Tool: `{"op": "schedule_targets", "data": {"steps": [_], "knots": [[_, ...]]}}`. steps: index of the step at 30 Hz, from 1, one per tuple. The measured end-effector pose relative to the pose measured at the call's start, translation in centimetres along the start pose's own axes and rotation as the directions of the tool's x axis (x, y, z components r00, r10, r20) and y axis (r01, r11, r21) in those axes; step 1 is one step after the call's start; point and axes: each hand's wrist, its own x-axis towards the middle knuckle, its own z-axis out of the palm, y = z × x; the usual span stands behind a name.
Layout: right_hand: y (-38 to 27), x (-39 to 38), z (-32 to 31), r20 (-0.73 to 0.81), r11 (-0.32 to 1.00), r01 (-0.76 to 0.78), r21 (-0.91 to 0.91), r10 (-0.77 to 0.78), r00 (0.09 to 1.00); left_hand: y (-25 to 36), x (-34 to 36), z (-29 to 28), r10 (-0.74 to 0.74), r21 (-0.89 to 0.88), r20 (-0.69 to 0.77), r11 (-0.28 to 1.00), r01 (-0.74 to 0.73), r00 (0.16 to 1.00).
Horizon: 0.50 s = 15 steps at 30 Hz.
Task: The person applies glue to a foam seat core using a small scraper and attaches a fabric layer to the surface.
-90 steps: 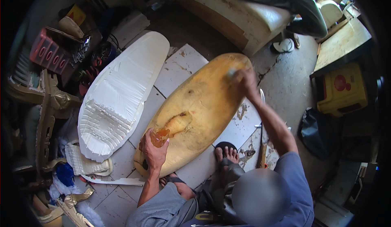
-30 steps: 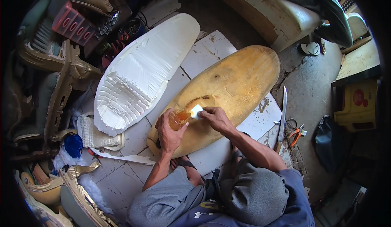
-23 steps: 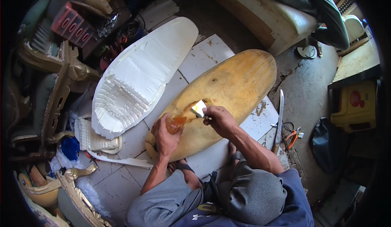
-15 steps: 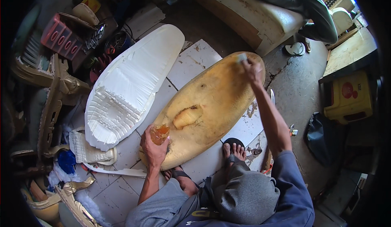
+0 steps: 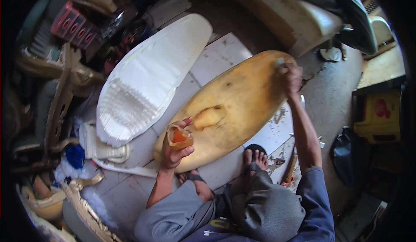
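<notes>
A long yellowish foam seat pad (image 5: 247,96) lies slantwise on the tiles in front of my feet, with a torn hollow in its surface. My left hand (image 5: 172,155) is wrapped round a small cup of amber, glue-like liquid (image 5: 180,138) and holds it above the pad's near end. At the far right end, my right hand (image 5: 293,79) pinches a small pale flat piece (image 5: 281,63) against the foam; my fingers partly hide that piece. Left of the pad rests a white seat cover (image 5: 147,81) with a stitched, puckered end.
Carved gold chair frames (image 5: 60,99) and a red drawer box (image 5: 73,27) crowd the left side. A large upholstered piece (image 5: 281,12) stands at the back, with another person's leg beside it. On the right are a yellow crate (image 5: 377,116) and a dark bag (image 5: 346,155).
The view has shifted. My left hand has raised and tilted the cup, so its opening shows more. My right hand has moved with the pale piece along the pad's far right edge.
</notes>
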Motion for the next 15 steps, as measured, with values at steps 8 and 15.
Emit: {"op": "schedule_targets", "data": {"steps": [8,15], "knots": [[-2.5,-5.5,1.8,0.056,0.837,0.547,-0.027,-0.545,0.837,1.8,0.6,-0.1,0.085,0.054,0.1,0.994,-0.091,0.991],[-2.3,-5.7,2.6,0.177,0.799,0.598,0.058,-0.598,0.782,1.7,0.8,0.4,0.112,0.203,0.169,0.968,-0.146,0.979]]}}
